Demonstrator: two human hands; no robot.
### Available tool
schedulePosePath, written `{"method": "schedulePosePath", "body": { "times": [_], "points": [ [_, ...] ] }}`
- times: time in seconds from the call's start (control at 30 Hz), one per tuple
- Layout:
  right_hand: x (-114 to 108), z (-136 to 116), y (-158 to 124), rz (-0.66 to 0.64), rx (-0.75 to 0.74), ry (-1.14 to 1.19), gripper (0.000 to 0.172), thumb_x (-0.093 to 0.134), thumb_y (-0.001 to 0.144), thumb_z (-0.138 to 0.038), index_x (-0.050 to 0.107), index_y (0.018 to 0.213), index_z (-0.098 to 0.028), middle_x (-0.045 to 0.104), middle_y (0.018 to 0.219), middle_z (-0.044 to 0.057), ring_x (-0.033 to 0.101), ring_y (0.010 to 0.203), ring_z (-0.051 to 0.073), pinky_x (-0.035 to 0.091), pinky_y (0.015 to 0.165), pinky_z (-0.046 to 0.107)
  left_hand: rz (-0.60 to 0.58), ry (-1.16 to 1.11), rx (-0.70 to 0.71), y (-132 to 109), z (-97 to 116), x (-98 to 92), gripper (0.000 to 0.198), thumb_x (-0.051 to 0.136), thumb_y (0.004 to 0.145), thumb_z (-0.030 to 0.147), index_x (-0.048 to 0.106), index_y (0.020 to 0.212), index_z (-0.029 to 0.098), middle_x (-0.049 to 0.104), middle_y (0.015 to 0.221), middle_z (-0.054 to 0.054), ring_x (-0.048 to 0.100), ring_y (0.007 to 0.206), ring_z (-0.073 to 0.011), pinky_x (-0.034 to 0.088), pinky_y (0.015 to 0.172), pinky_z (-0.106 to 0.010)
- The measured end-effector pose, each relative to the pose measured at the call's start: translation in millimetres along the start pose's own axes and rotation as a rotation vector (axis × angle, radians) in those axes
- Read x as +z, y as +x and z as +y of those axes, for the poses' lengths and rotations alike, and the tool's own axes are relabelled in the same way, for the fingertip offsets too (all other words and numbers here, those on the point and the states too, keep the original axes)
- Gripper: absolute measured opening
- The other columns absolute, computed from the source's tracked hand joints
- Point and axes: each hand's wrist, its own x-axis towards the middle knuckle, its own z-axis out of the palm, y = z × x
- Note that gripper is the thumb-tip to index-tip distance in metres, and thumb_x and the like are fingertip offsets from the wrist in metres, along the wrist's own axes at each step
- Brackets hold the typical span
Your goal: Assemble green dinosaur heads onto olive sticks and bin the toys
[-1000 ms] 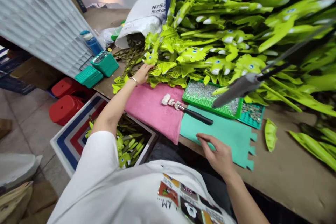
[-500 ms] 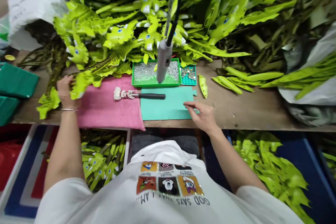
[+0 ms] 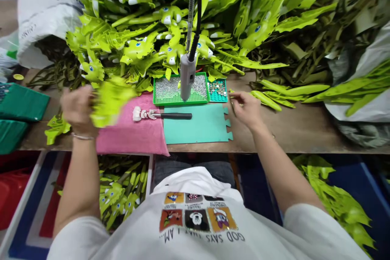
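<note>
My left hand (image 3: 78,109), smeared by motion, is closed on a lime-green dinosaur-like plastic piece (image 3: 112,101) above the left part of the pink cloth (image 3: 131,136). To the right of the turquoise foam mat (image 3: 195,130), my right hand (image 3: 247,110) pinches a small lime-green pod-shaped piece (image 3: 232,91), mostly hidden by the fingers. Between the hands lies a black-handled tool with a white-wrapped head (image 3: 175,116), across cloth and mat. Behind the mat stand a green tray of small silvery parts (image 3: 161,98) and a smaller teal tray of round metal parts (image 3: 218,98).
A grey screwdriver-like tool (image 3: 187,75) hangs on a coil and cord over the green tray. Lime-green pieces (image 3: 137,48) heap along the back. More long pieces (image 3: 304,90) lie at right. Green boxes (image 3: 22,101) stand at left; bins hold pieces below the bench edge.
My left hand has raised the lime-green piece and brought it rightward over the cloth. My right hand has moved from the mat's edge up and right onto the small pod-shaped piece.
</note>
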Motion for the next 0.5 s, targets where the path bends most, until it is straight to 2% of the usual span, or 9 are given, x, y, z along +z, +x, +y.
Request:
{"method": "schedulePosePath", "body": {
  "times": [0.03,0.07,0.13,0.17,0.2,0.27,0.37,0.5],
  "points": [
    [7,1,9,-0.025,-0.031,-0.016,0.026,0.052,0.082,-0.017,0.072,0.098,-0.021,0.078,0.098,0.009,0.073,0.083,0.024,0.059,0.081,0.042,-0.035,0.014,0.068,-17,24,2.3,0.060,0.032,0.098,0.068,0.063,0.123,0.022,0.069,0.107,-0.009,0.058,0.107,-0.0267,0.037,0.106,-0.058],
    [14,3,18,-0.056,-0.064,-0.029,0.027,0.051,0.081,-0.016,0.071,0.099,-0.021,0.077,0.099,0.009,0.072,0.086,0.024,0.058,0.083,0.042,-0.106,0.064,0.192,-35,49,4.9,0.045,0.044,0.098,0.059,0.066,0.119,0.025,0.070,0.096,-0.008,0.060,0.093,-0.0241,0.045,0.093,-0.049],
    [30,6,32,-0.140,-0.137,-0.056,0.027,0.050,0.080,-0.014,0.068,0.099,-0.021,0.076,0.101,0.010,0.071,0.091,0.025,0.057,0.086,0.043,-0.196,0.127,0.426,-71,100,10.3,0.029,0.052,0.100,0.040,0.066,0.121,0.026,0.070,0.092,-0.009,0.060,0.084,-0.0226,0.045,0.078,-0.038],
    [38,8,38,-0.183,-0.174,-0.074,0.027,0.050,0.080,-0.013,0.067,0.099,-0.021,0.076,0.102,0.010,0.071,0.093,0.025,0.056,0.087,0.043,-0.250,0.148,0.508,-88,124,13.4,0.028,0.051,0.100,0.031,0.064,0.124,0.025,0.069,0.092,-0.009,0.059,0.085,-0.0228,0.043,0.077,-0.037],
    [46,11,42,-0.219,-0.208,-0.098,0.026,0.051,0.079,-0.013,0.065,0.099,-0.021,0.075,0.102,0.010,0.070,0.094,0.026,0.056,0.087,0.044,-0.272,0.156,0.554,-102,146,16.8,0.029,0.049,0.100,0.024,0.064,0.125,0.023,0.068,0.090,-0.009,0.058,0.083,-0.0229,0.042,0.075,-0.037],
    [58,16,48,-0.262,-0.264,-0.162,0.024,0.052,0.077,-0.014,0.062,0.097,-0.022,0.074,0.100,0.011,0.067,0.095,0.028,0.054,0.087,0.044,-0.342,0.164,0.545,-121,179,25.3,0.032,0.045,0.099,0.018,0.061,0.126,0.020,0.066,0.093,-0.011,0.057,0.084,-0.0241,0.041,0.075,-0.037],
    [72,24,53,-0.247,-0.283,-0.248,0.023,0.051,0.075,-0.014,0.059,0.095,-0.022,0.071,0.096,0.012,0.065,0.095,0.029,0.052,0.087,0.046,-0.444,0.131,0.512,-130,203,40.8,0.030,0.042,0.099,0.017,0.062,0.121,0.017,0.065,0.099,-0.012,0.055,0.087,-0.0254,0.040,0.075,-0.038],
    [75,30,58,-0.226,-0.255,-0.263,0.024,0.050,0.075,-0.014,0.055,0.097,-0.023,0.069,0.096,0.011,0.064,0.095,0.029,0.051,0.088,0.048,-0.597,0.091,0.520,-122,211,56.0,0.030,0.041,0.099,0.017,0.059,0.123,0.017,0.064,0.107,-0.012,0.055,0.093,-0.0275,0.040,0.077,-0.040]
  ]
}}
